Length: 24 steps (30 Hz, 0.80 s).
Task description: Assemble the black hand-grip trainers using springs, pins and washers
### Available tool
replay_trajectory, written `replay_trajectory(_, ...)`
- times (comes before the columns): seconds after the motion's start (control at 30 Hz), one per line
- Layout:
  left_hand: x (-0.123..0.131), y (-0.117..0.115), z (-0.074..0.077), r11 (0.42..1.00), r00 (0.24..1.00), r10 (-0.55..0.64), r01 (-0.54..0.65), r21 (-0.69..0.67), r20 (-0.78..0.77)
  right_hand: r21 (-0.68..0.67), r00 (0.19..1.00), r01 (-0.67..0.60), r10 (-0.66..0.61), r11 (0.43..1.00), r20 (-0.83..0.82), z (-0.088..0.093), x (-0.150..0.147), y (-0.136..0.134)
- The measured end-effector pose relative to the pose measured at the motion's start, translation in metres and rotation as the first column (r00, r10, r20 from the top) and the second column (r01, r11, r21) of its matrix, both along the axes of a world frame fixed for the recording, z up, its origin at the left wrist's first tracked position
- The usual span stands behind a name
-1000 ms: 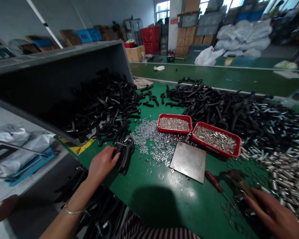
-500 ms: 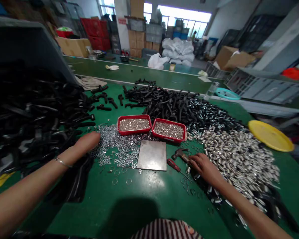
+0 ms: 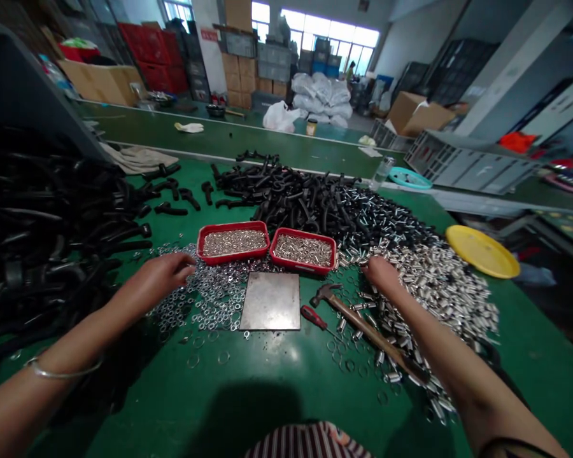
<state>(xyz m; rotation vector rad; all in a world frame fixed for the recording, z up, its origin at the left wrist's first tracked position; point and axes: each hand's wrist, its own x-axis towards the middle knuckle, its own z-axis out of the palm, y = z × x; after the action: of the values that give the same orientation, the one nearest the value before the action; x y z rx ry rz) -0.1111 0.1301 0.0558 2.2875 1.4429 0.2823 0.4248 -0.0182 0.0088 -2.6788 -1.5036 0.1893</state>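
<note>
Silver washers (image 3: 210,292) are spread in a flat heap on the green surface (image 3: 277,381), just left of a steel plate (image 3: 270,301). The left hand (image 3: 160,277) is laid palm down on the heap's left part, fingers curled onto the washers; whether any is pinched cannot be told. The washers lie flat, with no common direction. The right hand (image 3: 382,273) is set on the near-left edge of a heap of metal sleeves (image 3: 439,286), its fingers hidden, so its grip cannot be told. The sleeves' long axes are turned every way. A hammer (image 3: 363,324) is laid just beside the right forearm, head toward the plate, handle running to the near right.
</note>
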Motion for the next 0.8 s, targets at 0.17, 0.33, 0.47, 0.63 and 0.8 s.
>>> replay_trajectory(0.17, 0.057, -0.061, 0.0, 0.957, 0.909, 0.039, 0.086, -0.278, 0.415, 0.114, 0.977, -0.1, 0.12, 0.988, -0.175, 0.008, -0.001, -0.024)
replay_trajectory(0.33, 0.115, -0.094, -0.011, 0.82, 0.763, 0.199, 0.214, -0.531, 0.615, 0.326, 0.843, -0.053, 0.218, 0.944, -0.492, 0.024, -0.034, -0.048)
replay_trajectory(0.47, 0.159, -0.114, -0.018, 0.771, 0.649, 0.273, 0.294, -0.565, 0.711, 0.334, 0.231, 0.303, 0.271, 0.893, -0.935, 0.028, -0.092, -0.047)
replay_trajectory(0.63, 0.179, -0.133, -0.025, 0.749, 0.493, 0.366, 0.347, -0.564, 0.789, 0.173, -0.213, 0.18, 0.21, 0.968, -0.954, 0.027, -0.16, -0.042)
replay_trajectory(0.8, 0.169, -0.138, -0.032, 0.801, 0.499, 0.371, 0.256, -0.542, 0.783, 0.015, -0.396, 0.125, 0.064, 0.992, -0.916, 0.02, -0.198, -0.04)
